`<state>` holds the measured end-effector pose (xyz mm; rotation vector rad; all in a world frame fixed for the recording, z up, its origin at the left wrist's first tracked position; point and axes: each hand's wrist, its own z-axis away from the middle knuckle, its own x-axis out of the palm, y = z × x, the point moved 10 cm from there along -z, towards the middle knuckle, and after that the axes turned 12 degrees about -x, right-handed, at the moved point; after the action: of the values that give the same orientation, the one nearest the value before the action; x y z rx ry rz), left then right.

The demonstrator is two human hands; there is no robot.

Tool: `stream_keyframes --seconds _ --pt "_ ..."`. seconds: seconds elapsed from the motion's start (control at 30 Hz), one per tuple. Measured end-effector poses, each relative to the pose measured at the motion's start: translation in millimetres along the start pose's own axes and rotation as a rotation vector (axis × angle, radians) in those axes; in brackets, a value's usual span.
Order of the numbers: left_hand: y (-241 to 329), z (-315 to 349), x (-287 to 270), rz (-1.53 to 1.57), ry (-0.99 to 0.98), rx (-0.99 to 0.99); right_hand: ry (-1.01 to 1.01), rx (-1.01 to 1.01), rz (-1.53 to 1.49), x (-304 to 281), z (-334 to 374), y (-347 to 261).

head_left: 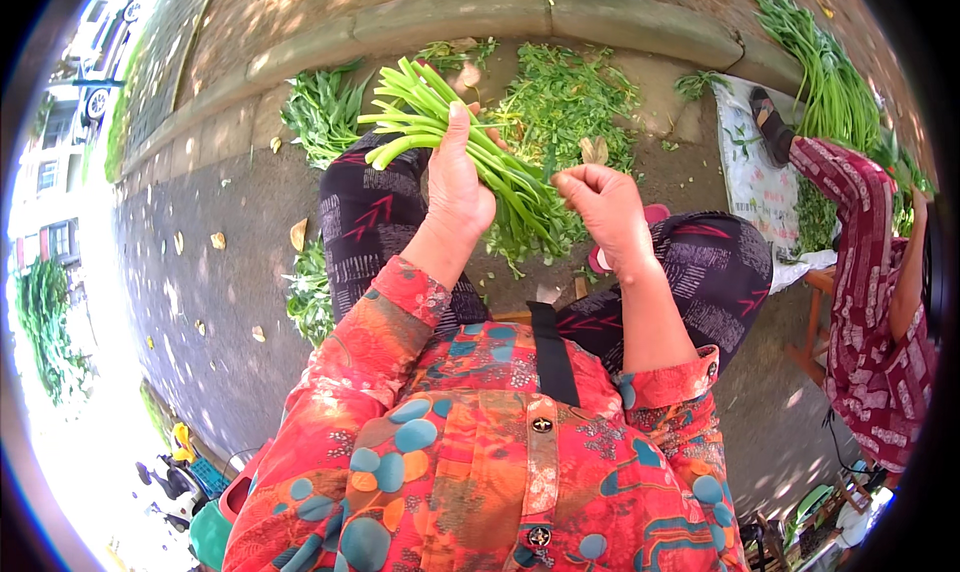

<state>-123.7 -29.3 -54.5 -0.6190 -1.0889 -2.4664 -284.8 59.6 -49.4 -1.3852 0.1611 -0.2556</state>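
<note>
**Bundle of green stems gripped over the lap, leaves pinched at the far end**

A bundle of green stems was held up in front of the knees, above the dark patterned trousers. The left hand was wrapped tight around the middle of the bundle, cut ends fanning out up and to the left. The right hand was curled nearly closed, fingertips pinched together at the leafy end; whether a leaf was actually caught there could not be told.

Risk, as judged from this: the stems stuck out loosely beyond the fist, so a slackened clasp could have let some slide out onto the pavement. A hard pull at the leafy end could have snapped tender stalks or dragged them from the bundle.

More greens were heaped on the ground ahead, well apart from the hands. Another person's patterned sleeve was seen at the right.
</note>
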Motion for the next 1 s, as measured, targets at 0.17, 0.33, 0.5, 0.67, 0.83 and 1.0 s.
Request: stream_keyframes --seconds 0.17,0.33,0.5,0.67,0.83,1.0 --pt "5.8 3.0 6.7 -0.041 0.005 0.060 -0.164 0.028 0.082 20.7 4.9 7.4" --pt "6.4 5.5 7.8 -0.043 0.008 0.062 -0.167 -0.060 0.167 22.6 3.3 4.3" --pt "6.3 6.3 6.3 -0.063 0.011 0.079 -0.151 -0.048 0.135 22.4 3.8 6.4" --pt "10.5 12.7 12.9 -0.136 -0.014 0.120 -0.151 -0.163 0.284 20.8 4.0 -6.8" --pt "10.1 15.6 19.6 -0.173 -0.002 0.155 -0.046 -0.176 0.352 14.9 2.1 -12.4" --pt "1.3 10.3 14.9 -0.152 -0.009 0.085 0.059 0.038 0.006 6.9 -0.9 15.8"
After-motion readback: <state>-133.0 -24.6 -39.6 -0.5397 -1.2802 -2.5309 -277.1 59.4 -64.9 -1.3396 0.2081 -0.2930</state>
